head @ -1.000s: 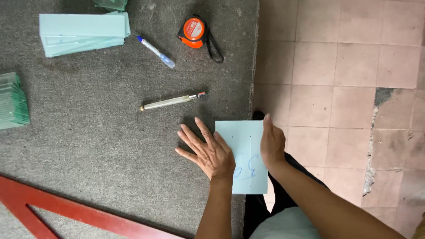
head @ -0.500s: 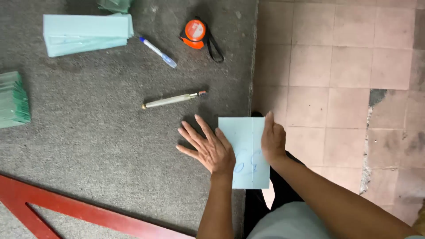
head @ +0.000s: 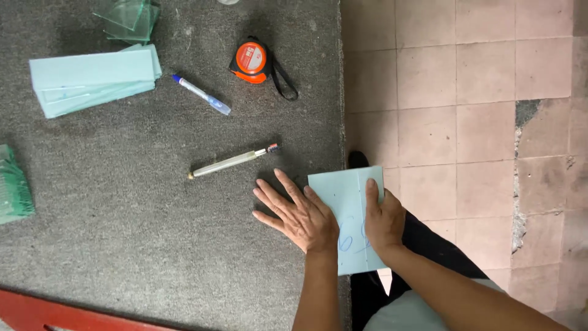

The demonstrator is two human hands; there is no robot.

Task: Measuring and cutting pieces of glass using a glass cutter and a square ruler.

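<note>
A pale blue-green glass sheet [head: 343, 202] with blue pen marks lies at the right edge of the grey carpeted table [head: 122, 233], half overhanging the floor. My left hand [head: 294, 211] lies flat, fingers spread, on the table and the sheet's left part. My right hand [head: 383, 217] grips the overhanging right part, thumb on top along a scored line. A slim glass cutter [head: 229, 162] lies just beyond my left hand.
A stack of pale glass strips [head: 92, 79] sits far left. A blue marker [head: 202, 95] and an orange tape measure [head: 251, 61] lie beyond. Glass offcuts [head: 125, 18], more glass [head: 12, 184] at left, a red ruler [head: 67, 312]. Pink tiled floor [head: 465, 92] at right.
Both hands stay on the glass sheet in the same pose. The view has shifted slightly; nothing on the table has moved.
</note>
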